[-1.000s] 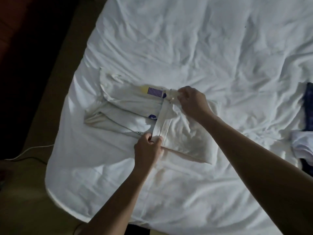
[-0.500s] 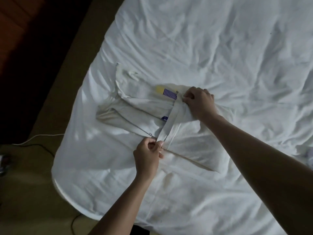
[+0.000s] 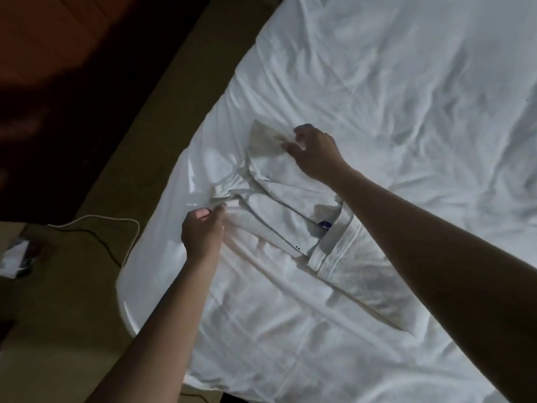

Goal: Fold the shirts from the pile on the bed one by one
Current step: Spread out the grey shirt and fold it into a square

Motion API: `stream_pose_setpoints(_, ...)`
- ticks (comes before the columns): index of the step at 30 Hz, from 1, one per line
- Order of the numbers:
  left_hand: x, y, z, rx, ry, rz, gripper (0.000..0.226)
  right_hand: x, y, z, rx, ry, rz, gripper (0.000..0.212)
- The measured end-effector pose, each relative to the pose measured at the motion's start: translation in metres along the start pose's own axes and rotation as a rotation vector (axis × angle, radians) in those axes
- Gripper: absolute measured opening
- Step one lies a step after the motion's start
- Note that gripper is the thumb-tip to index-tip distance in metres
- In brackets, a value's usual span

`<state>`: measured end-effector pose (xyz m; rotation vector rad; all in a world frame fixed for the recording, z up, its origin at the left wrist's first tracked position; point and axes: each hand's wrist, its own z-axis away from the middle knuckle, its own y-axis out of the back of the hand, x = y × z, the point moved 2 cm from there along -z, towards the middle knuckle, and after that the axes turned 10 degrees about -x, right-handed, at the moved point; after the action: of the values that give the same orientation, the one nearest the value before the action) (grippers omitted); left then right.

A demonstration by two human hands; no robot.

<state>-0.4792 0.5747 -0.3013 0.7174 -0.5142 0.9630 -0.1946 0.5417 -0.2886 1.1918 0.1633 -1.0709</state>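
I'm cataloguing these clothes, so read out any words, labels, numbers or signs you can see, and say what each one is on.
No text can be read.
shirt: a small purple print, mostly tucked under a fold, too small to read.
things on the floor: blurred, unreadable.

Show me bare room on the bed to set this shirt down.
Bare sheet lies beyond the right hand; a smaller patch lies between the shirt and the sheet's near edge. Crowded: the left hand grips the shirt at the left edge.
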Motion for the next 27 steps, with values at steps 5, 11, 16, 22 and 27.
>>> stream_pose_setpoints(5, 0.012, 0.008, -0.012, -0.096, 0.133, 0.3, 0.016, -0.04, -0.009, -0.045, -0.139, -0.009, -0.006, 0.038)
stream_pose_setpoints(11, 0.046, 0.011, 0.047, -0.125, -0.201, 0.104, 0.015, -0.046, 0.038, -0.03, -0.194, 0.033, -0.227, 0.005)
stream_pose_setpoints(16, 0.068, -0.025, 0.142, -0.263, -0.482, -0.159, 0.014, 0.005, 0.106, 0.041, -0.248, 0.067, -0.259, 0.022)
stream_pose_setpoints(22, 0.03, -0.112, 0.217, -0.47, -0.831, -0.365, 0.019, 0.108, 0.16, 0.148, -0.235, 0.011, -0.019, 0.017)
stream_pose_setpoints(27, -0.044, -0.192, 0.24, -0.567, -1.056, -0.714, 0.021, 0.195, 0.138, 0.206, -0.186, -0.12, 0.188, 0.045)
